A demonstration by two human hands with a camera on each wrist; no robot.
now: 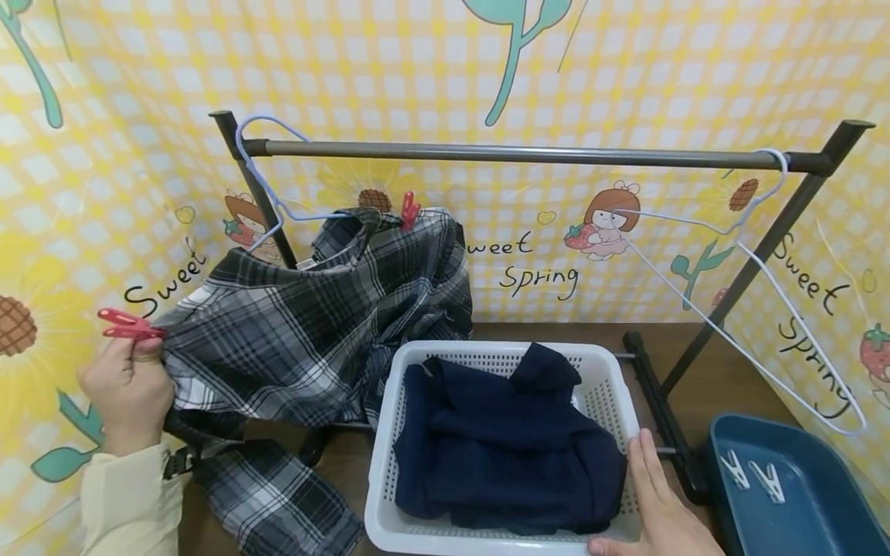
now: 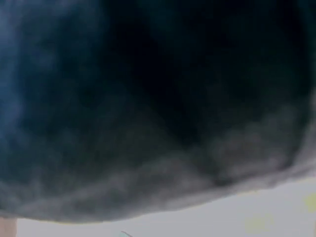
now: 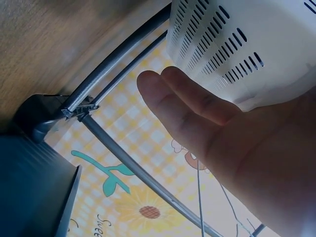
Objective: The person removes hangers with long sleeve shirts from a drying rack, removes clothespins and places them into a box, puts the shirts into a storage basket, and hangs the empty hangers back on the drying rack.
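Note:
At the far left of the head view, my left hand (image 1: 132,386) is curled, its thumb and forefinger pinching at a red clothespin (image 1: 130,324). That clothespin bites the shoulder edge of a grey plaid shirt (image 1: 278,324), which is spread over a light-blue hanger (image 1: 259,179). Dark blurred cloth (image 2: 158,98) fills most of the left wrist view. My right hand (image 1: 664,502) lies with straight fingers along the right rim of a white basket (image 1: 378,494); its fingers (image 3: 187,106) show beside the slotted wall in the right wrist view. Folded navy cloth (image 1: 514,448) lies inside the basket.
A dark metal rack bar (image 1: 514,153) spans the back, with a bare hanger (image 1: 737,232) at its right end. Another red clothespin (image 1: 410,210) grips the shirt near the collar. At lower right stands a blue tub (image 1: 799,448) with two white clothespins (image 1: 768,483).

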